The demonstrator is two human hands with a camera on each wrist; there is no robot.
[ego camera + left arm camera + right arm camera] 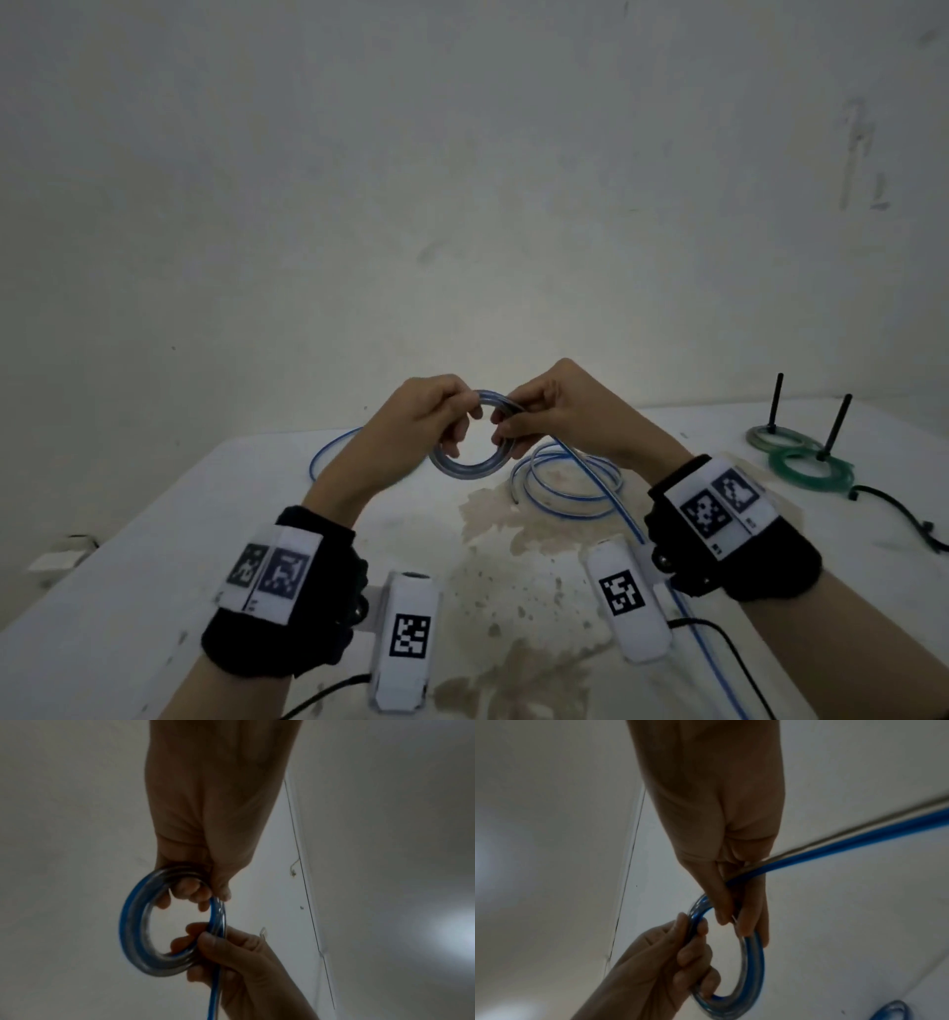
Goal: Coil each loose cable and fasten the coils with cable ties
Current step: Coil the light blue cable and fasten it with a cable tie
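Note:
A clear cable with a blue stripe is wound into a small tight coil (464,470) that I hold above the white table (154,539). My left hand (436,416) grips the coil's left side, fingers curled through the ring (133,923). My right hand (518,426) pinches the right side of the coil (753,959), where the loose cable (859,839) leaves it. The loose length (606,483) runs down toward me past my right wrist. More of it lies in slack loops (565,483) on the table behind the hands.
At the back right, two green coils (806,465) lie around black upright pegs (834,426). A black cable tie (898,509) lies just in front of them. The table's middle is stained brown. A wall stands close behind the table.

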